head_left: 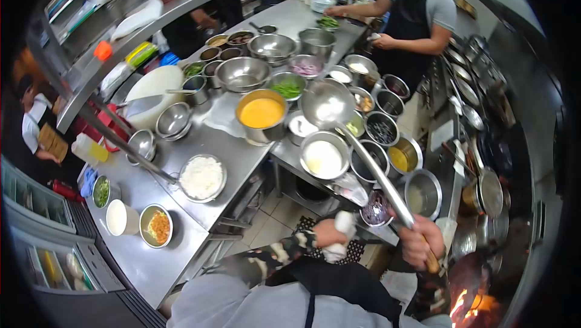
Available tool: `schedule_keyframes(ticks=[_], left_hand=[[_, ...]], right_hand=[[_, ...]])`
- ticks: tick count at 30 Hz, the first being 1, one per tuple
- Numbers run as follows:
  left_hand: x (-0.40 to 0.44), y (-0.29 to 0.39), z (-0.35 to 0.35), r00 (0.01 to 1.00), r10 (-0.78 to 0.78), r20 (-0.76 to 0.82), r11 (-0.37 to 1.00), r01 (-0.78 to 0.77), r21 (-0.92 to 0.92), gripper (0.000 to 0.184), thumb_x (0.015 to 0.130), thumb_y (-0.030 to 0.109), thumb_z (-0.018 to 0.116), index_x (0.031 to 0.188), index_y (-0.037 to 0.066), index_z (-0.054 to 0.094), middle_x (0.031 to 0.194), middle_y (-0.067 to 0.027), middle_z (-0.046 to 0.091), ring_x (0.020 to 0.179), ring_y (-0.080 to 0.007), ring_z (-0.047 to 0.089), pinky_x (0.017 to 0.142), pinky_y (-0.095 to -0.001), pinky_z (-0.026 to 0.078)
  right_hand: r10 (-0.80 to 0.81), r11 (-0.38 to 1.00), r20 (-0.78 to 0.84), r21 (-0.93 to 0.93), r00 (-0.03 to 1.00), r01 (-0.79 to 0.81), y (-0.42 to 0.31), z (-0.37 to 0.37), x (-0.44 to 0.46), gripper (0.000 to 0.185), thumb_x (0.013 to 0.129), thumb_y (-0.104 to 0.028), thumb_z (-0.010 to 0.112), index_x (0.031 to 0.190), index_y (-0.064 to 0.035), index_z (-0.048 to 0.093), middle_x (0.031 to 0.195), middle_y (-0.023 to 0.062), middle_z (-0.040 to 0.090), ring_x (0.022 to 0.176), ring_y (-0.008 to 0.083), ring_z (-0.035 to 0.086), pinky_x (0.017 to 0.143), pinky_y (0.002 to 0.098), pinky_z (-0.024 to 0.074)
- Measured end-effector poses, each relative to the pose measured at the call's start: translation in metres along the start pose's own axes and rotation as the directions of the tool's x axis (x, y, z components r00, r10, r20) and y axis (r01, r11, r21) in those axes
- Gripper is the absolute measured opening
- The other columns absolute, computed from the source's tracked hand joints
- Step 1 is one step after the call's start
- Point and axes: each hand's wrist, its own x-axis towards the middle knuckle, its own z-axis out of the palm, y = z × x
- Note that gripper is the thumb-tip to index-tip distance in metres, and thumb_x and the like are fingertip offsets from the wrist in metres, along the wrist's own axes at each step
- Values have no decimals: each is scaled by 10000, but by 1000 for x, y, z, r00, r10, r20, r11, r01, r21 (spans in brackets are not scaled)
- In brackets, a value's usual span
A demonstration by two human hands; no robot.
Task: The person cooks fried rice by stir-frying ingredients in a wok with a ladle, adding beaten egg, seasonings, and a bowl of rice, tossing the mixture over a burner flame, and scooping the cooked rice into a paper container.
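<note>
My right hand (422,243) is closed around the wooden-tipped end of a long metal ladle (375,167). The ladle's round bowl hangs over the containers on the counter, near a pot of white liquid (324,157) and a bowl of pale green pieces (355,124). Whether the bowl touches anything beneath it I cannot tell. Low in front of my body, my left hand (328,233) grips a bunched white cloth (343,231). A bowl of dark purple shreds (377,209) sits between my two hands, beyond them.
Flames (469,310) burn at lower right, below my right hand. Along the right runs a stove with pans (490,192). The steel counter (224,213) holds a pot of orange liquid (261,110) and a bowl of white food (203,177). A co-worker (417,25) stands across.
</note>
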Motion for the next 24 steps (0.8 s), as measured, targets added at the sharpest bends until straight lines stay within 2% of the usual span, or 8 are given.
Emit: schedule_keyframes(ticks=[2, 5, 6, 8, 14, 16, 19, 24], left_hand=[[-39, -6, -64, 997, -74, -13, 995, 73, -70, 367, 601, 306, 683, 854, 42, 659, 792, -150, 653, 720, -235, 642, 691, -347, 500], [-93, -33, -110, 976, -172, -135, 939, 121, -323, 397, 615, 255, 690, 910, -5, 646, 824, -123, 658, 737, -208, 641, 700, -320, 506], [-110, -40, -118, 955, -258, -146, 888, 175, -426, 407, 627, 211, 690, 956, -22, 631, 867, -118, 659, 763, -203, 641, 715, -316, 511], [-135, -53, -129, 948, -266, -175, 790, 110, -603, 419, 657, 128, 677, 1031, -42, 595, 923, -113, 637, 806, -193, 620, 738, -313, 502], [-155, -83, -124, 921, -332, -203, 610, 45, -791, 440, 675, 75, 670, 1081, -54, 559, 966, -112, 626, 851, -213, 621, 776, -331, 500], [-156, -80, -124, 914, -342, -220, 638, 54, -768, 430, 678, 80, 668, 1073, -56, 564, 957, -110, 627, 847, -213, 621, 770, -334, 500], [-153, -83, -128, 923, -322, -211, 645, 51, -762, 428, 678, 89, 670, 1070, -53, 570, 956, -111, 626, 845, -212, 620, 766, -333, 498], [-152, -81, -142, 909, -345, -232, 687, 76, -723, 424, 680, 93, 671, 1061, -61, 565, 960, -116, 625, 846, -207, 620, 761, -326, 498]], right_hand=[[-16, 945, -105, -326, 994, -19, -7, 27, 72, 382, 912, -111, 434, 1282, -24, 395, 647, 11, 421, 390, 60, 354, 323, 216, 321], [-176, 586, -215, -807, 961, -73, 4, 65, 154, 348, 889, -95, 512, 1223, -7, 474, 657, 10, 470, 386, 64, 384, 333, 226, 347], [-174, 583, -221, -808, 960, -81, 7, 66, 170, 348, 889, -95, 512, 1223, -7, 474, 657, 10, 470, 386, 64, 384, 333, 226, 347], [-251, 350, -248, -924, 936, -151, 12, 65, 196, 371, 861, -57, 548, 1223, 2, 488, 631, 13, 480, 394, 73, 408, 335, 232, 340], [-133, 468, -371, -841, 919, -271, 18, 85, 212, 310, 850, -51, 552, 1154, 3, 520, 610, 13, 480, 408, 82, 424, 348, 239, 331], [-59, 528, -388, -794, 920, -301, 19, 89, 213, 128, 863, -80, 538, 978, -26, 533, 628, 15, 475, 425, 80, 416, 363, 237, 337], [51, 752, -384, -593, 922, -288, 15, 87, 209, 87, 875, -98, 520, 946, -52, 499, 656, 12, 471, 429, 77, 394, 364, 241, 335], [74, 854, -312, -471, 947, -222, 17, 77, 198, 101, 913, -155, 480, 970, -73, 467, 684, 3, 442, 430, 46, 369, 344, 204, 313]])
